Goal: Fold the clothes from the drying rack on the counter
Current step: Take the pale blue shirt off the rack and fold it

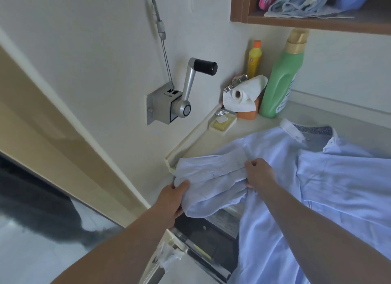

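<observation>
A light blue button-up shirt (330,177) lies spread over the cream counter (196,144), its collar toward the back wall and its hem hanging off the front edge. One sleeve (209,173) is drawn across to the left. My left hand (173,199) grips the sleeve's cuff end at the counter's front left corner. My right hand (257,173) holds the same sleeve further along, fingers curled into the cloth near the shirt's body.
At the back of the counter stand a green detergent bottle (279,80), a yellow bottle (254,59), a paper roll (243,97) and a soap dish (222,123). A crank handle (186,93) juts from the left wall. A shelf (313,21) hangs above.
</observation>
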Demonstrator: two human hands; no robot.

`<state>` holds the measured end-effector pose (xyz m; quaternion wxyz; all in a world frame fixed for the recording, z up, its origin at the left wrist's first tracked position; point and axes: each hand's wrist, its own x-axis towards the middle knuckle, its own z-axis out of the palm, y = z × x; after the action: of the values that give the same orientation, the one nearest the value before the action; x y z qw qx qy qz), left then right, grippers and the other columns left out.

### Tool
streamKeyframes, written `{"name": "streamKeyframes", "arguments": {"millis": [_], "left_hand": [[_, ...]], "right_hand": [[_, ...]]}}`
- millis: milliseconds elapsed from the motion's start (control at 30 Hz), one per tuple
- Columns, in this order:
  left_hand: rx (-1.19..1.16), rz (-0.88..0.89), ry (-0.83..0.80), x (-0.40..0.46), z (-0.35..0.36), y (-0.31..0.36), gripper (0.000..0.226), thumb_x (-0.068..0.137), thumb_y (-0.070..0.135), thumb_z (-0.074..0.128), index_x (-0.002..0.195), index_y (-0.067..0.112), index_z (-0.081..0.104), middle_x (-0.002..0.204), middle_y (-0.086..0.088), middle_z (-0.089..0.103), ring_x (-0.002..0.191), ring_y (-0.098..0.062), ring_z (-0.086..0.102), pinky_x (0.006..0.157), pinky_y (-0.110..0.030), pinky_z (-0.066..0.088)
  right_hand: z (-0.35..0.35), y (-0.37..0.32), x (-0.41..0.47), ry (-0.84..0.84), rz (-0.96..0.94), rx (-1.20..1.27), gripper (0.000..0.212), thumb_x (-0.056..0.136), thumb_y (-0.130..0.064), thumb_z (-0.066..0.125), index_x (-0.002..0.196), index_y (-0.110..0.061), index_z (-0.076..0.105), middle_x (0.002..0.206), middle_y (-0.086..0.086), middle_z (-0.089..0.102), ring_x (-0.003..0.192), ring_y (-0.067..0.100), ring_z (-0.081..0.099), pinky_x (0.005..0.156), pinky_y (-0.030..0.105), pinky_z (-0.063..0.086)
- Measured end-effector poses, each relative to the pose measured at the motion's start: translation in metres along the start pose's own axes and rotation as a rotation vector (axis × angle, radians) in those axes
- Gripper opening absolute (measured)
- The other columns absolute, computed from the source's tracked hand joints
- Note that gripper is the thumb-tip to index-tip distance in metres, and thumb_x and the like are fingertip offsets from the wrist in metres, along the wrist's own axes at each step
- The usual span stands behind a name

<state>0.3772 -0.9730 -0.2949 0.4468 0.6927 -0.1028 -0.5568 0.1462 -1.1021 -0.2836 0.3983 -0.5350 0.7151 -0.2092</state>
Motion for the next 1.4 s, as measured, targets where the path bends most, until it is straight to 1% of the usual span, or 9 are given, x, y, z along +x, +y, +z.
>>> {"name": "streamKeyframes", "arguments": {"millis": [233, 333, 533, 733, 867, 1100, 1200, 1300, 1400], "left_hand": [[0.082, 0.061, 0.009, -0.002, 0.0, 0.019, 0.029, 0.094, 0.025, 0.073, 0.119, 0.015, 0.062, 0.113, -0.01, 0.072, 0.1, -0.033, 0.071, 0.082, -0.045, 0.063], [0.09, 0.089, -0.006, -0.007, -0.002, 0.031, 0.023, 0.095, 0.022, 0.071, 0.116, 0.018, 0.063, 0.113, -0.009, 0.072, 0.1, -0.033, 0.071, 0.086, -0.051, 0.062], [0.142, 0.466, 0.173, -0.009, 0.003, 0.069, 0.004, 0.096, 0.021, 0.065, 0.1, 0.02, 0.066, 0.096, -0.008, 0.07, 0.08, -0.024, 0.062, 0.076, -0.042, 0.056], [0.475, 0.522, 0.24, -0.007, -0.003, 0.072, 0.012, 0.096, 0.021, 0.061, 0.095, 0.009, 0.061, 0.081, -0.006, 0.06, 0.071, -0.023, 0.052, 0.064, -0.034, 0.042], [0.524, 0.584, 0.133, -0.019, -0.004, 0.067, 0.015, 0.093, 0.019, 0.06, 0.107, 0.025, 0.061, 0.093, -0.002, 0.065, 0.081, -0.025, 0.062, 0.074, -0.039, 0.054], [0.946, 0.872, -0.094, -0.041, 0.004, 0.055, 0.036, 0.091, 0.02, 0.058, 0.118, 0.044, 0.056, 0.103, 0.014, 0.059, 0.086, -0.005, 0.059, 0.075, -0.027, 0.05], [1.059, 0.907, -0.162, -0.043, 0.002, 0.049, 0.043, 0.093, 0.021, 0.054, 0.125, 0.048, 0.05, 0.111, 0.007, 0.053, 0.088, -0.012, 0.058, 0.08, -0.032, 0.051], [1.117, 0.931, -0.188, -0.044, 0.002, 0.048, 0.049, 0.094, 0.022, 0.053, 0.135, 0.048, 0.049, 0.113, 0.008, 0.05, 0.09, -0.012, 0.057, 0.082, -0.035, 0.052], [1.159, 0.968, -0.197, -0.045, 0.003, 0.048, 0.052, 0.094, 0.02, 0.051, 0.138, 0.048, 0.049, 0.115, 0.008, 0.049, 0.092, -0.013, 0.056, 0.081, -0.033, 0.052]], "right_hand": [[0.003, 0.01, -0.007, 0.02, -0.124, -0.198, 0.036, 0.097, -0.025, 0.052, 0.132, -0.024, 0.045, 0.127, 0.012, 0.047, 0.089, 0.029, 0.055, 0.074, 0.033, 0.042], [0.01, 0.014, -0.013, 0.029, -0.198, -0.288, 0.033, 0.097, -0.026, 0.049, 0.13, -0.031, 0.048, 0.133, 0.007, 0.04, 0.081, 0.021, 0.05, 0.076, 0.036, 0.048], [0.021, 0.004, -0.036, 0.056, -0.355, -0.302, 0.038, 0.098, -0.031, 0.053, 0.134, -0.019, 0.055, 0.135, 0.008, 0.038, 0.124, 0.029, 0.043, 0.105, 0.038, 0.043], [0.023, 0.009, -0.044, -0.112, -0.446, -0.692, 0.041, 0.099, -0.032, 0.044, 0.14, -0.03, 0.046, 0.134, 0.002, 0.044, 0.12, 0.027, 0.044, 0.098, 0.039, 0.044], [0.016, -0.01, -0.036, -0.213, -0.342, -0.611, 0.046, 0.087, -0.04, 0.039, 0.129, -0.032, 0.057, 0.128, -0.001, 0.051, 0.125, 0.03, 0.048, 0.098, 0.041, 0.042], [0.011, -0.084, -0.051, -0.231, -0.549, 0.038, 0.034, 0.099, -0.039, 0.059, 0.129, -0.021, 0.064, 0.117, -0.017, 0.048, 0.118, 0.008, 0.05, 0.096, 0.021, 0.035], [0.007, -0.09, -0.046, -0.253, -0.553, -0.142, 0.045, 0.096, -0.049, 0.06, 0.124, -0.015, 0.066, 0.121, -0.006, 0.057, 0.112, 0.009, 0.052, 0.097, 0.029, 0.041], [-0.001, -0.09, -0.043, -0.332, -0.517, -0.329, 0.048, 0.093, -0.044, 0.061, 0.083, 0.004, 0.06, 0.077, 0.015, 0.051, 0.069, 0.025, 0.048, 0.068, 0.039, 0.041], [-0.004, -0.091, -0.047, -0.387, -0.457, -0.542, 0.052, 0.092, -0.046, 0.058, 0.076, 0.003, 0.056, 0.072, 0.016, 0.046, 0.067, 0.026, 0.047, 0.064, 0.036, 0.038]]}}
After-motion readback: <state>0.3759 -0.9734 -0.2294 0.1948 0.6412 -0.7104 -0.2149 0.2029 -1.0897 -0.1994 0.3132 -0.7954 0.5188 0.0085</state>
